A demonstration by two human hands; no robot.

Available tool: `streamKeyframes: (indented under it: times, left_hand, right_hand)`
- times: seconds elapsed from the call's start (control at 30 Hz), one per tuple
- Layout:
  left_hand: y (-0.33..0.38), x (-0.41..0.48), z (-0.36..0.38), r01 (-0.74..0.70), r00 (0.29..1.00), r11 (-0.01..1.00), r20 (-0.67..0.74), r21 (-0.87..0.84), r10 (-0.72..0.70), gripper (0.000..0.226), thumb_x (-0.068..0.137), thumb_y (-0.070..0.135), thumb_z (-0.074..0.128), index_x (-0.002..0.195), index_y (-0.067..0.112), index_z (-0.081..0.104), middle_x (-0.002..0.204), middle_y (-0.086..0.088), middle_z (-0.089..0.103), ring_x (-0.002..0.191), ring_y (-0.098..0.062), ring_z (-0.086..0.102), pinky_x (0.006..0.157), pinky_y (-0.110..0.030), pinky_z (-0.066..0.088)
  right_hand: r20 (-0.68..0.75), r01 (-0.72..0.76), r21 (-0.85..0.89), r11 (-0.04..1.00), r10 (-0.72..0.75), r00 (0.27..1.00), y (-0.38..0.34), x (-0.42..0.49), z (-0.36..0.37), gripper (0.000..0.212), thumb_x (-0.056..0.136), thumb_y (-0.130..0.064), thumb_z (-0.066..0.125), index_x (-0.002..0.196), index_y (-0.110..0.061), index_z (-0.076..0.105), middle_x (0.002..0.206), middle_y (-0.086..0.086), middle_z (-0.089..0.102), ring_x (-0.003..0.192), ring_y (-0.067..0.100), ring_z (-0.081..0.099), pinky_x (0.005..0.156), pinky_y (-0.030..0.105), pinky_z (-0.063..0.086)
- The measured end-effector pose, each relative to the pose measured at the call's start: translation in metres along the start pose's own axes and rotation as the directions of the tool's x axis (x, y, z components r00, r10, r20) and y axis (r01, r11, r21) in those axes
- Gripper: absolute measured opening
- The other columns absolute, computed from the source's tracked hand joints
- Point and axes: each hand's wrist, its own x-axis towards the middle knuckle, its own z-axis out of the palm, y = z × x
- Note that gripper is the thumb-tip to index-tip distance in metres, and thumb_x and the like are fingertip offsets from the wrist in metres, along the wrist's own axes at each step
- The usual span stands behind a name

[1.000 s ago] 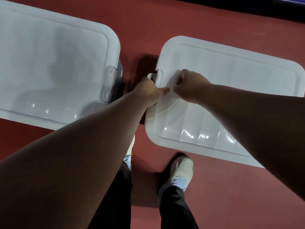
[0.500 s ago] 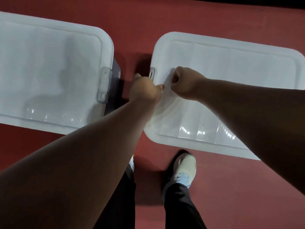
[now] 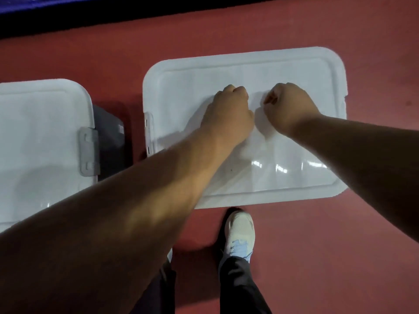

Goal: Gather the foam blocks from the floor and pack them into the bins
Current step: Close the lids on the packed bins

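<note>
Left hand (image 3: 229, 109) and right hand (image 3: 288, 105), both fists curled on nothing, rest on white rectangular plastic bin lid (image 3: 317, 71) at centre frame. Second lidded white bin (image 3: 40, 132) at left edge. Foam blocks out of sight. Likely lid-closing step; next move needs firm downward press, then latching.

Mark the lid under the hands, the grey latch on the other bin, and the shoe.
lid (image 3: 294, 71): head view, bare top panel near far edge.
grey latch (image 3: 88, 151): head view, middle of clasp.
shoe (image 3: 239, 225): head view, toe cap.

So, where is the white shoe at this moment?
In the head view, the white shoe stands on the red floor, low and near the centre, right by the near edge of the right bin lid.
</note>
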Motion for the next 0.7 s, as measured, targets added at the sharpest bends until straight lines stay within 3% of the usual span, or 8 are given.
streamKeyframes:
  times: [0.1, 0.23, 0.37, 0.43, 0.5, 0.57, 0.67, 0.7]
  left_hand:
    - [0.041, 0.025, 0.015, -0.076, 0.987, 0.995, 0.143, 0.067, 0.066, 0.033, 0.096, 0.017, 0.054, 0.127, 0.009, 0.064, 0.135, -0.011, 0.055, 0.122, -0.033, 0.056, 0.103, -0.044, 0.05]
    - [0.08, 0.047, 0.043, -0.271, 0.943, 0.939, 0.255, 0.212, 0.214, 0.058, 0.092, 0.028, 0.068, 0.145, 0.012, 0.05, 0.159, -0.011, 0.037, 0.143, -0.035, 0.04, 0.114, -0.045, 0.042]
    - [0.094, 0.041, 0.083, -0.36, 0.908, 0.787, 0.381, 0.501, 0.172, 0.121, 0.075, 0.05, 0.086, 0.164, 0.022, 0.008, 0.172, -0.018, -0.016, 0.158, -0.048, -0.004, 0.124, -0.06, 0.023]
    - [0.092, 0.038, 0.097, -0.363, 0.918, 0.76, 0.346, 0.539, 0.193, 0.13, 0.073, 0.053, 0.088, 0.164, 0.024, 0.0, 0.17, -0.02, -0.021, 0.157, -0.05, -0.01, 0.124, -0.063, 0.02]
    - [0.09, 0.04, 0.1, -0.357, 0.923, 0.77, 0.325, 0.528, 0.206, 0.133, 0.071, 0.056, 0.089, 0.164, 0.025, 0.0, 0.17, -0.018, -0.022, 0.158, -0.049, -0.01, 0.124, -0.061, 0.02]
    - [0.091, 0.043, 0.1, -0.36, 0.921, 0.774, 0.33, 0.521, 0.206, 0.134, 0.071, 0.06, 0.089, 0.165, 0.026, -0.001, 0.171, -0.017, -0.023, 0.158, -0.047, -0.011, 0.124, -0.061, 0.018]
    - [0.092, 0.044, 0.101, -0.352, 0.923, 0.777, 0.331, 0.523, 0.196, 0.134, 0.072, 0.061, 0.088, 0.165, 0.026, -0.002, 0.171, -0.016, -0.023, 0.158, -0.046, -0.013, 0.125, -0.06, 0.018]
    - [0.092, 0.044, 0.101, -0.352, 0.924, 0.774, 0.33, 0.526, 0.196, 0.134, 0.071, 0.061, 0.088, 0.165, 0.026, -0.002, 0.171, -0.016, -0.023, 0.158, -0.046, -0.012, 0.125, -0.06, 0.019]
  right_hand:
    - [-0.095, -0.135, 0.01, 0.991, 0.135, 0.986, 0.05, -0.004, -0.027, 0.016, 0.092, -0.023, 0.049, 0.099, -0.015, 0.061, 0.116, 0.01, 0.054, 0.099, 0.032, 0.059, 0.081, 0.035, 0.046]
    - [-0.155, -0.267, 0.015, 0.964, 0.266, 0.951, 0.099, -0.013, -0.049, 0.046, 0.088, -0.027, 0.061, 0.131, -0.013, 0.052, 0.136, 0.013, 0.043, 0.123, 0.038, 0.048, 0.104, 0.044, 0.043]
    - [0.029, -0.489, 0.105, 0.866, 0.489, 0.872, 0.129, -0.015, -0.048, 0.088, 0.085, -0.045, 0.078, 0.152, -0.011, 0.03, 0.149, 0.015, 0.041, 0.136, 0.04, 0.045, 0.113, 0.049, 0.039]
    - [0.144, -0.561, 0.138, 0.816, 0.544, 0.827, 0.138, -0.011, -0.044, 0.103, 0.089, -0.05, 0.075, 0.16, -0.01, 0.013, 0.153, 0.016, 0.043, 0.137, 0.04, 0.047, 0.114, 0.047, 0.039]
    - [0.193, -0.575, 0.033, 0.818, 0.559, 0.806, 0.146, -0.002, -0.037, 0.103, 0.096, -0.057, 0.061, 0.16, -0.002, 0.004, 0.152, 0.021, 0.045, 0.137, 0.041, 0.048, 0.116, 0.043, 0.036]
    - [0.186, -0.578, -0.045, 0.815, 0.575, 0.797, 0.151, 0.001, -0.034, 0.105, 0.093, -0.065, 0.06, 0.159, 0.003, 0.013, 0.148, 0.021, 0.048, 0.133, 0.04, 0.051, 0.11, 0.041, 0.039]
    - [0.185, -0.596, 0.039, 0.802, 0.58, 0.793, 0.159, 0.004, -0.028, 0.105, 0.077, -0.076, 0.069, 0.148, -0.004, 0.042, 0.134, 0.015, 0.057, 0.122, 0.037, 0.058, 0.105, 0.044, 0.049]
    - [0.163, -0.611, 0.018, 0.791, 0.601, 0.782, 0.163, 0.007, -0.023, 0.116, 0.067, -0.087, 0.063, 0.148, -0.006, 0.043, 0.135, 0.014, 0.055, 0.124, 0.037, 0.054, 0.106, 0.047, 0.047]
